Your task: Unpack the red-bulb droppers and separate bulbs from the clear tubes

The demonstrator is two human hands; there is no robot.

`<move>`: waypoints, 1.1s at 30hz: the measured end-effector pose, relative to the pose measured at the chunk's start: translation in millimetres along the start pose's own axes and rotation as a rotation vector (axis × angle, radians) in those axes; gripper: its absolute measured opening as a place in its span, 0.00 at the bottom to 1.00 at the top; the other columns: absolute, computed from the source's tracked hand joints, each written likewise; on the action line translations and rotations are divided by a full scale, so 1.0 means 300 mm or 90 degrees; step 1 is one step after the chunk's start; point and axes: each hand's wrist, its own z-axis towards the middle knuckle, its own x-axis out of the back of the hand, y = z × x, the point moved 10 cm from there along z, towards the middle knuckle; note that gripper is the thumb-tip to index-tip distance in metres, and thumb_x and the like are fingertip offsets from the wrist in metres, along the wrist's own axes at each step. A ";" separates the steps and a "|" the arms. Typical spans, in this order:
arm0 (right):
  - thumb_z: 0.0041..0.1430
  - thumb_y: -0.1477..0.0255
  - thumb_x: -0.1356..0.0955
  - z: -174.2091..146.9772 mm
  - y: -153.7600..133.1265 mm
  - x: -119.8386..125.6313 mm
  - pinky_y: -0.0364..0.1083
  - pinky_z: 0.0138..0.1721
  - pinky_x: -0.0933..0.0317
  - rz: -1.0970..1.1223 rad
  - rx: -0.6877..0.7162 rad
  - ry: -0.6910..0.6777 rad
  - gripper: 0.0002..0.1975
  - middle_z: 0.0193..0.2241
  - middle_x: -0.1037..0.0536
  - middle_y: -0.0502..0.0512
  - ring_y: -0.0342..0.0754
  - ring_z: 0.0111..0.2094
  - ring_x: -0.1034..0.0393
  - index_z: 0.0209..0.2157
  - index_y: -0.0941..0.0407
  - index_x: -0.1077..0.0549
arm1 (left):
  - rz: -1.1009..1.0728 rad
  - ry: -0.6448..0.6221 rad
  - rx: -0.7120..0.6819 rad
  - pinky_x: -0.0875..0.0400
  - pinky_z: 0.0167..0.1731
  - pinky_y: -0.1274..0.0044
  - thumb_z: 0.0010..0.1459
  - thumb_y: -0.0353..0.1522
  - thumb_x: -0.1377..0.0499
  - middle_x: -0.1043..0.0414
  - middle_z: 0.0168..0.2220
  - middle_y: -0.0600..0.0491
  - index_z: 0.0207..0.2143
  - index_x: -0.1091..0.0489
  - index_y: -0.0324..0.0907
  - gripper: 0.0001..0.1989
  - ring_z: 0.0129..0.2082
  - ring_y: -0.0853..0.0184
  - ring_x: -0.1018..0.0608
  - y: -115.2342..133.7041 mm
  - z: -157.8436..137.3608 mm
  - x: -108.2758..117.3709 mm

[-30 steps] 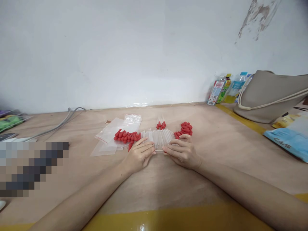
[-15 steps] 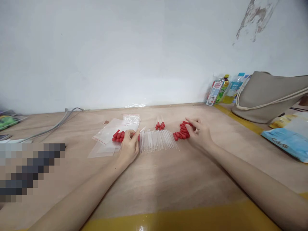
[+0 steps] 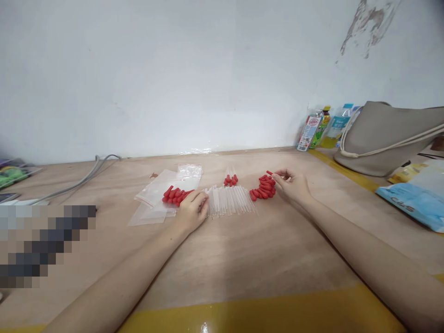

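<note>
We look down on a wooden table [image 3: 243,259] with a row of clear tubes [image 3: 231,206] lying side by side at its middle, their long axes running from six towards twelve o'clock. Our left hand [image 3: 192,211] rests at the nine o'clock end of that row, its fingers curled loosely, tips touching the first tubes; whether one tube is actually pinched we cannot tell, since the clear plastic is hard to read here. Just beyond the knuckles, at about eleven o'clock from them, lies a heap of red caps [image 3: 175,194] on flat plastic bags [image 3: 156,199].

Our right hand [image 3: 290,183] sits at three o'clock of the tubes, thumb and forefinger pinching one red cap [image 3: 269,173] above a second heap of red caps [image 3: 263,187] that lies just at its nine o'clock. So the left hand is nearer the tubes, the right nearer the caps. A small cluster of capped tubes [image 3: 231,180] lies at twelve o'clock of the row. Drink bottles [image 3: 322,127] and a beige bag [image 3: 388,136] stand far off at two o'clock.
</note>
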 end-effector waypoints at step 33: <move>0.46 0.70 0.33 0.117 -0.209 -0.433 0.47 0.33 0.41 -0.426 -0.095 -0.347 0.06 0.28 0.24 0.59 0.52 0.33 0.30 0.24 0.57 0.25 | 0.083 0.008 0.013 0.39 0.46 0.67 0.56 0.31 0.48 0.32 0.42 0.49 0.37 0.30 0.42 0.08 0.46 0.62 0.33 0.005 -0.006 0.031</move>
